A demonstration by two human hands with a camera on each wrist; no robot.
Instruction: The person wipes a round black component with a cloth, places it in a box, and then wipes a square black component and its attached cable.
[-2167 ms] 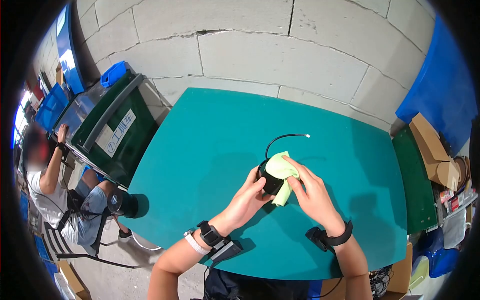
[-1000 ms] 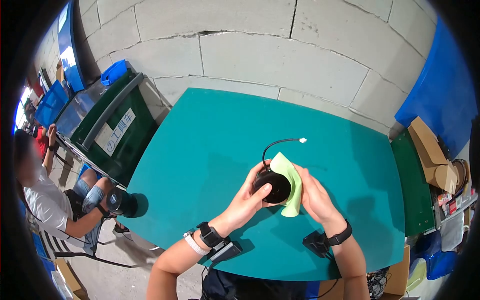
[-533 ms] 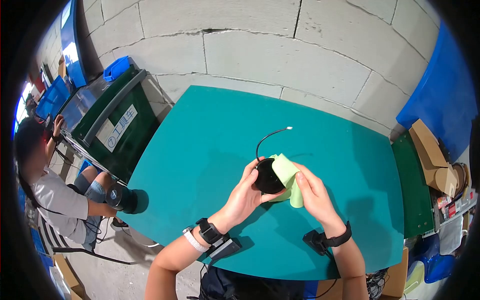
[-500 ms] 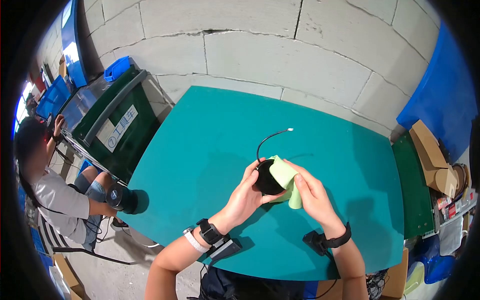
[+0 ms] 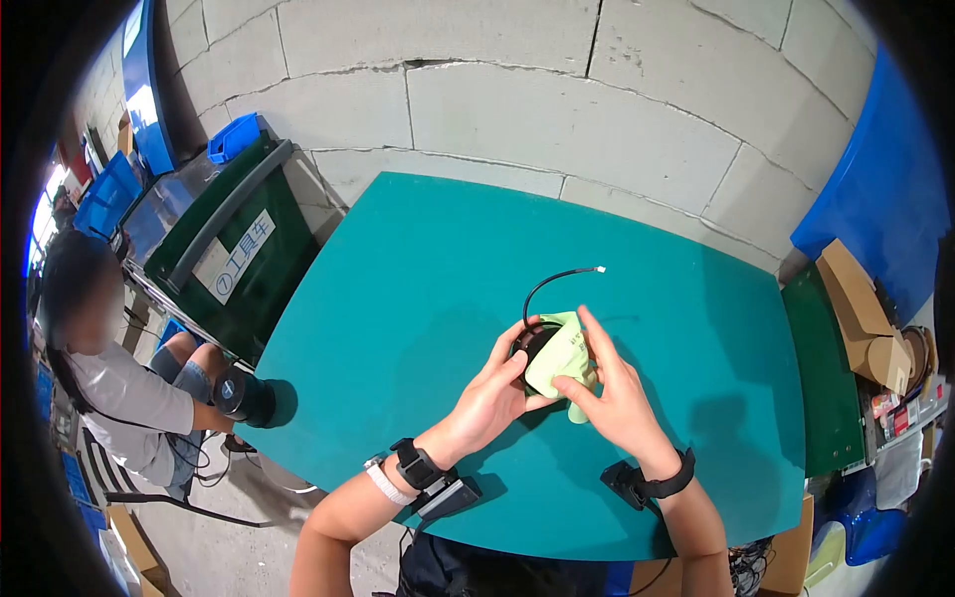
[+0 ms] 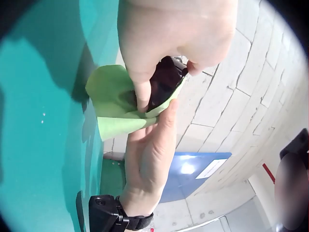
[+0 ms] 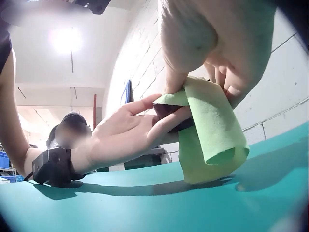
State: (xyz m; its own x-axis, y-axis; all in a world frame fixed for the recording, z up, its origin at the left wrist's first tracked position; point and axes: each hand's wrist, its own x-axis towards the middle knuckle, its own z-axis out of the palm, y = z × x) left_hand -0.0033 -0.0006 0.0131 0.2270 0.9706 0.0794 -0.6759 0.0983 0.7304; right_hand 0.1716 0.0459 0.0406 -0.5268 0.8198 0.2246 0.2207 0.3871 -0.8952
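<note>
Above the green table (image 5: 398,259), my left hand (image 5: 484,403) grips a round black object (image 5: 535,340) from its left side. A black cable (image 5: 542,286) with a small white connector rises from that object. A light green cloth (image 5: 562,358) covers the object's right part, and my right hand (image 5: 622,403) pinches it between thumb and fingers. In the left wrist view the object (image 6: 166,82) looks dark and glossy, with the cloth (image 6: 108,92) hanging beside it. The right wrist view has the cloth (image 7: 215,121) draped in a loose fold below my right hand (image 7: 217,43).
A black cylinder (image 5: 244,398) stands at the table's left edge, beside a seated person (image 5: 129,398). Behind that person is a green cart (image 5: 234,249). Cardboard boxes (image 5: 856,308) and assorted items lie to the right; a block wall (image 5: 557,109) runs along the back.
The cloth has shifted left over the black object's face, with my right hand following it. The cable's end has swung to the right. The seated person's head has moved slightly right.
</note>
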